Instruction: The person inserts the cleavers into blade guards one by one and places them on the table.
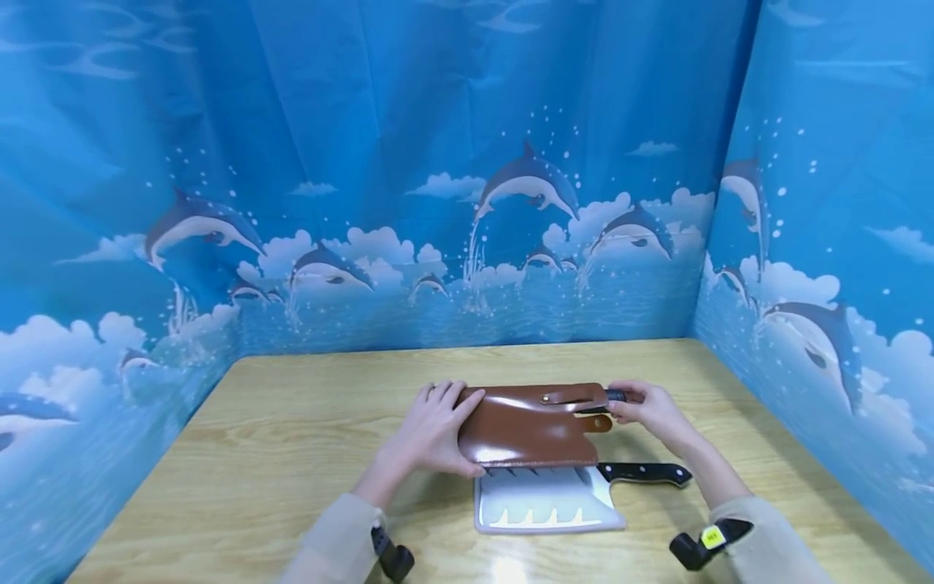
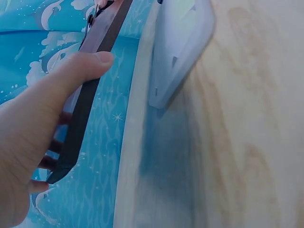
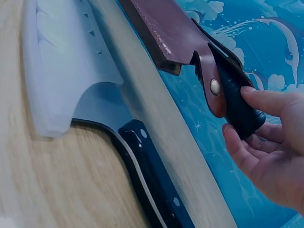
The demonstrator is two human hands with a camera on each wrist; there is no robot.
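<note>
A brown leather knife sheath (image 1: 525, 430) is held up off the table, its flat side facing me. My left hand (image 1: 434, 434) grips its left end, with the thumb on the lower edge and fingers behind. At the right end, my right hand (image 1: 653, 412) holds the black handle (image 3: 237, 107) of the knife inside; the sheath hides that knife's blade. A strap with a metal snap (image 3: 215, 87) hangs loose beside the handle. Just below the sheath, a cleaver lies flat with a pale, translucent guard (image 1: 547, 503) over its blade and its black handle (image 1: 645, 474) pointing right.
The light wooden table (image 1: 306, 422) carries these things. Behind it and to the right hangs a blue curtain (image 1: 409, 146) printed with dolphins and clouds. Each wrist wears a black strap-on camera, such as the right wrist camera (image 1: 689, 551).
</note>
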